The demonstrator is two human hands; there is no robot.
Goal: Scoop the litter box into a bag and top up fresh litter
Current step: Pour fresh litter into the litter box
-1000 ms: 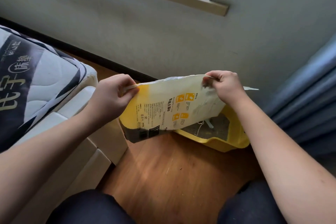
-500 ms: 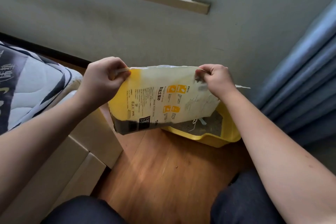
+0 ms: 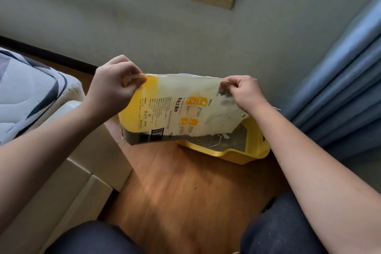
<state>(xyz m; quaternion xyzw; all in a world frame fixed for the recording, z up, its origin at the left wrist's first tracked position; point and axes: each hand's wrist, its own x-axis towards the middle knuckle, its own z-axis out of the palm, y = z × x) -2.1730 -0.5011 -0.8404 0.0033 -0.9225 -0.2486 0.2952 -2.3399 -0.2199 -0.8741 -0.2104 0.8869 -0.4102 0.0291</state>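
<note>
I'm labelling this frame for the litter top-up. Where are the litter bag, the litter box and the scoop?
Litter bag [image 3: 177,109]: head view, middle of its printed face.
Litter box [image 3: 237,155]: head view, its yellow front rim.
Scoop [image 3: 221,137]: head view, pale handle lying on the grey litter, partly hidden by the bag.

A: Status of the yellow-and-white printed plastic litter bag [image 3: 175,109]?
B: Held up in the air, turned sideways so the print runs vertical. Dark band along its lower left edge. Top edge stretched between the left hand [image 3: 115,86] and the right hand [image 3: 243,94], each pinching a corner.
A: The yellow plastic litter box [image 3: 254,146]?
B: On the wood floor by the wall, right behind the bag, partly hidden by it. Grey litter [image 3: 226,140] inside, with a pale scoop [image 3: 221,137] lying on it.
</note>
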